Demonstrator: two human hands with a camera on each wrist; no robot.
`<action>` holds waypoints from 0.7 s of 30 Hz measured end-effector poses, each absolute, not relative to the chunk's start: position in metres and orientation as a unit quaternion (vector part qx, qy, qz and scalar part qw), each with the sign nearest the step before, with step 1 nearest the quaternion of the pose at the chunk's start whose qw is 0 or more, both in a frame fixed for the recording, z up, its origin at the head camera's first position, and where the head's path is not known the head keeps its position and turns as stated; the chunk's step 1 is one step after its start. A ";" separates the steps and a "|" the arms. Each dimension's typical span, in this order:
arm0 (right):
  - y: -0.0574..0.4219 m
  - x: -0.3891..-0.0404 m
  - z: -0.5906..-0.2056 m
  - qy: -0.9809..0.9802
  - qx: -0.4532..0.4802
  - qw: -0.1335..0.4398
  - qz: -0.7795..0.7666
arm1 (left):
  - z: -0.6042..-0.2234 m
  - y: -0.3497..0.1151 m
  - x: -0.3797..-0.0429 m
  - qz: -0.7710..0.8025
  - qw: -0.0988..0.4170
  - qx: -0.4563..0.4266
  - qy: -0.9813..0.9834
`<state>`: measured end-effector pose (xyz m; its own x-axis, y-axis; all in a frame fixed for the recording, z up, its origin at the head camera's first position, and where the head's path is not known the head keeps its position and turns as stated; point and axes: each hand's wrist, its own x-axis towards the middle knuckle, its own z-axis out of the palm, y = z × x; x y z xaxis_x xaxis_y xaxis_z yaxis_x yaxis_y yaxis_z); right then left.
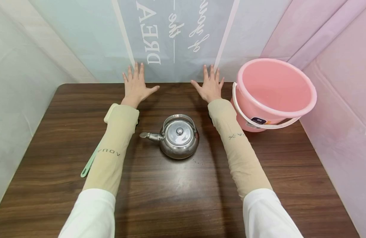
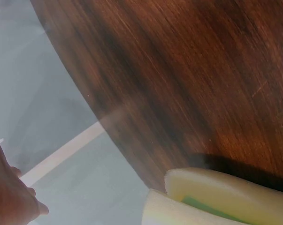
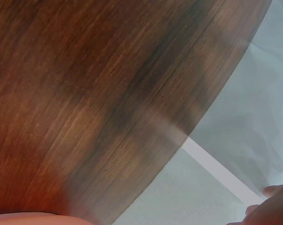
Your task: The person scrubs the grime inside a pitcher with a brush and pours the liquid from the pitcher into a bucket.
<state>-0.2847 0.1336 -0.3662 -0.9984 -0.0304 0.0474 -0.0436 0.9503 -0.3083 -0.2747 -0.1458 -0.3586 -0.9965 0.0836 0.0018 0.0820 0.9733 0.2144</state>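
My left hand [image 1: 136, 85] is held out over the far table edge, its fingers spread straight and nothing in them. The right hand [image 1: 211, 85] mirrors it on the other side, also spread and holding nothing. Between the forearms stands a shiny steel kettle [image 1: 179, 145] with its lid on and its spout toward the left. A sponge brush lies partly hidden under the left sleeve; its pale yellow sponge head [image 2: 225, 185] and mint-green handle [image 1: 87, 167] show. Right of my right hand is a pink bucket [image 1: 272, 109] with a white handle hanging on its near side.
The dark wood table [image 1: 177, 205] ends at a printed fabric backdrop [image 1: 174, 71] at the back. Pale curtain walls [image 1: 19, 72] rise along the left and right sides. A few small drops lie beside the kettle.
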 end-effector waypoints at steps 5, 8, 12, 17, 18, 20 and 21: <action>0.136 -0.285 -0.367 -0.987 0.021 0.021 0.161 | -0.358 -0.145 -0.274 0.112 0.004 0.042 0.993; 0.137 -0.285 -0.367 -0.986 0.026 0.023 0.161 | -0.356 -0.146 -0.274 0.112 0.003 0.044 0.993; 0.138 -0.284 -0.366 -0.986 0.034 0.024 0.161 | -0.356 -0.147 -0.275 0.109 0.004 0.053 0.993; 0.139 -0.281 -0.364 -0.985 0.046 0.028 0.166 | -0.353 -0.149 -0.272 0.113 0.005 0.069 0.991; 0.139 -0.280 -0.364 -0.984 0.050 0.029 0.169 | -0.352 -0.150 -0.271 0.114 0.004 0.074 0.991; 0.139 -0.278 -0.362 -0.983 0.060 0.028 0.171 | -0.351 -0.150 -0.269 0.113 0.001 0.083 0.990; 0.138 -0.278 -0.362 -0.983 0.066 0.028 0.169 | -0.350 -0.150 -0.268 0.113 -0.001 0.088 0.990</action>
<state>-0.2776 0.1383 -0.3621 -0.9899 -0.1194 0.0769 -0.1383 0.9341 -0.3292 -0.2675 -0.1499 -0.3496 -0.9844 0.1743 0.0222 0.1748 0.9589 0.2237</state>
